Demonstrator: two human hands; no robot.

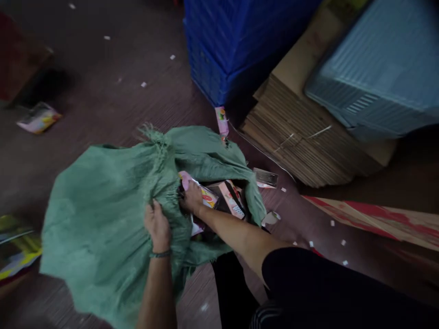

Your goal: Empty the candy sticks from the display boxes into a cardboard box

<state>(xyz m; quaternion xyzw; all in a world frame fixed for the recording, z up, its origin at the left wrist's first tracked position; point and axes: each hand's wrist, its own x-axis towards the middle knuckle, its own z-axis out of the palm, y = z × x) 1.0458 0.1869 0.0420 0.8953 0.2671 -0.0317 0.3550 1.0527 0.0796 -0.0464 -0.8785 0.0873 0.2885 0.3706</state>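
Note:
A large green woven sack lies on the floor, its frayed mouth gaping toward the right. My left hand, with a band at the wrist, has its fingers closed on the sack's gathered edge. Inside the opening, my right hand reaches in beside a pink, colourful package; its fingertips are partly hidden, and what they hold cannot be made out. A pink and black box sits in the opening to the right of that hand.
Blue crates stand at the top centre. Bundled flat cardboard lies under a light blue bin at the right. A pink carton, a small tray and another package lie on the floor.

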